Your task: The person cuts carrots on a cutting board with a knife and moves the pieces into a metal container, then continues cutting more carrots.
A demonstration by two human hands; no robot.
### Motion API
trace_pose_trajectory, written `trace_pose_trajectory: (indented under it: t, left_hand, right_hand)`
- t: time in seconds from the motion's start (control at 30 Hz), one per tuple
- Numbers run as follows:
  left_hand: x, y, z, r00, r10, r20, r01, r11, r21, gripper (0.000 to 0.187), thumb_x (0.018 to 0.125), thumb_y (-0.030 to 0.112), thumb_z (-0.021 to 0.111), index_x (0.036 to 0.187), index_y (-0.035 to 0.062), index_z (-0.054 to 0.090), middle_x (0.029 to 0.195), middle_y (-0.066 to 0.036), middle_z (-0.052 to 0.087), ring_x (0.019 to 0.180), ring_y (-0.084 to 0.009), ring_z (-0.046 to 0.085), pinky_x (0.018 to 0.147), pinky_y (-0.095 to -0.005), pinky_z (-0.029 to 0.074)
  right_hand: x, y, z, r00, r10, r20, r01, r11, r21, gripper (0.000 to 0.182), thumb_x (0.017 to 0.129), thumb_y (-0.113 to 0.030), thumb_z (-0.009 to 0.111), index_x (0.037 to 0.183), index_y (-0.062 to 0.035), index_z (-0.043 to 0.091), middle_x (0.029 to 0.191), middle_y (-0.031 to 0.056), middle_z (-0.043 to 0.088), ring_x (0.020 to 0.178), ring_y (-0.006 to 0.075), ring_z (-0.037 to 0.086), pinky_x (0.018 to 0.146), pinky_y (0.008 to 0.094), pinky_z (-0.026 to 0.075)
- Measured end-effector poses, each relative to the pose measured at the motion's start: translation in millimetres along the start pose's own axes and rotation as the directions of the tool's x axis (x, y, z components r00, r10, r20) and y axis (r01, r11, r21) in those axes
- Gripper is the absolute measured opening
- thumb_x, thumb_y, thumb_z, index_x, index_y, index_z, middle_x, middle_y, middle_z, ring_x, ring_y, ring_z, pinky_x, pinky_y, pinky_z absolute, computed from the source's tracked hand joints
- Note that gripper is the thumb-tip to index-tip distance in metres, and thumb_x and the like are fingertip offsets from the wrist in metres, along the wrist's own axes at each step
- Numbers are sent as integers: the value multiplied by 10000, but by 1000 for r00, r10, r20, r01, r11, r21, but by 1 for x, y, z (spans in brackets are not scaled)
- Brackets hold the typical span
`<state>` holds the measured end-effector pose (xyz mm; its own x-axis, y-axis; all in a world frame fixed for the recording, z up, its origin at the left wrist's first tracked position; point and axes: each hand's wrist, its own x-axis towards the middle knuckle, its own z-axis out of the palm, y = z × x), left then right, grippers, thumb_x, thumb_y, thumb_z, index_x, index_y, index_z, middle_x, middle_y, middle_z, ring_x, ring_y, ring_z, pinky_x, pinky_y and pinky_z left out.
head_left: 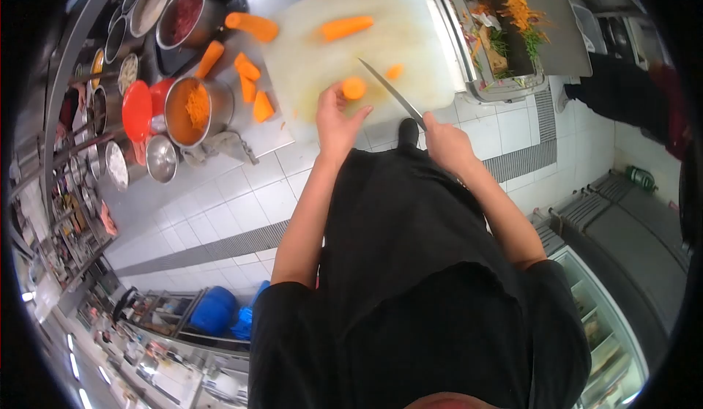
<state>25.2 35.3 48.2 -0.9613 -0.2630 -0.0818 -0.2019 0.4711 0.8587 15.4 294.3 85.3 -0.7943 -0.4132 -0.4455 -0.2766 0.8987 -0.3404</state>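
My left hand (340, 120) is at the near edge of a white cutting board (410, 21), its curled fingers against a carrot piece (354, 88) whose round cut face shows. The thumb of that hand sticks out to the side. In my right hand (445, 142) is the handle of a knife (393, 92), its long blade slanting over the board to the right of the carrot piece. A small carrot scrap (395, 71) lies just beyond the blade. Farther up the board rests a longer peeled carrot (347, 27).
Several carrot chunks (251, 26) lie left of the board. A metal pot (178, 120) with shredded carrot stands near a red bowl (137, 111) and a pot of red meat (183, 18). At right is a scrap bin (480, 90); another person's dark-clothed leg (615, 87) is beyond it.
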Motion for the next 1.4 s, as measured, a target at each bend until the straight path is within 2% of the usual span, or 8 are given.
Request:
trace_pose_trajectory:
  t: [0.07, 0.27, 0.37, 0.43, 0.53, 0.87, 1.03, 1.4]
  left_hand:
    - [-5, -3, -5, 996, -79, 40, 83, 991, -102, 696, 759, 167, 914, 1350, 29, 574, 1211, -129, 641, 1042, -276, 666, 911, -387, 554]
    - [19, -13, 3, 984, 159, -75, -165, 983, -85, 614, 774, 112, 882, 1316, 37, 604, 1227, -146, 661, 1131, -328, 646, 985, -406, 535]
    - [29, -25, 4, 982, 188, -3, -188, 980, -65, 574, 802, 98, 873, 1317, 37, 627, 1217, -122, 679, 1157, -249, 654, 976, -364, 541]
    - [37, -22, -12, 952, 197, 235, -173, 978, -120, 537, 814, 67, 850, 1312, 59, 651, 1236, -117, 680, 1210, -239, 637, 1020, -355, 527]
    - [50, -18, -25, 871, 317, 374, -281, 948, -148, 561, 804, 86, 842, 1328, 72, 643, 1258, -139, 676, 1228, -311, 630, 1075, -382, 501]
    - [29, -5, -6, 941, 239, 240, -219, 970, -109, 507, 802, 82, 860, 1266, 55, 655, 1288, -110, 636, 1166, -261, 641, 1017, -352, 528]
    - [25, -2, -4, 924, 342, 171, -341, 939, -37, 442, 811, 97, 839, 1215, 54, 665, 1210, -120, 651, 1152, -306, 630, 980, -387, 525]
    - [34, 10, -5, 931, 229, 284, -243, 970, 13, 375, 810, 94, 795, 1152, 41, 652, 1202, -142, 628, 1169, -371, 582, 1006, -421, 484]
  right_hand:
    - [-1, -6, 7, 1000, -4, -10, 4, 1000, -4, 197, 927, -57, 544, 1115, -32, 488, 720, 242, 694, 685, 456, 700, 623, 571, 552]
    - [0, -15, 16, 1000, -1, 2, 1, 999, -53, 197, 929, -56, 548, 1114, -34, 484, 718, 241, 695, 686, 455, 701, 617, 567, 553]
    - [-7, -15, 9, 1000, -22, -15, 22, 999, -36, 187, 926, -56, 552, 1097, -38, 480, 701, 236, 688, 672, 455, 696, 605, 557, 552]
    - [-12, -14, 5, 999, -29, -30, 27, 999, -44, 183, 924, -57, 555, 1089, -41, 477, 690, 231, 684, 666, 456, 693, 599, 552, 551]
    - [-13, -11, 10, 999, -20, -33, 18, 998, -55, 182, 921, -60, 562, 1078, -45, 470, 682, 225, 681, 661, 452, 692, 592, 545, 550]
    - [-6, -18, 20, 1000, 10, -21, -10, 1000, -28, 194, 914, -63, 572, 1080, -52, 472, 719, 214, 699, 682, 425, 711, 589, 529, 559]
    - [-6, -18, 20, 999, -5, -47, 4, 1000, -27, 199, 904, -45, 566, 1080, -51, 472, 714, 206, 700, 681, 419, 713, 591, 525, 559]
    - [-42, -34, -18, 1000, 12, -25, -13, 999, -30, 213, 879, -22, 577, 1058, -47, 464, 674, 175, 686, 628, 381, 703, 550, 480, 536]
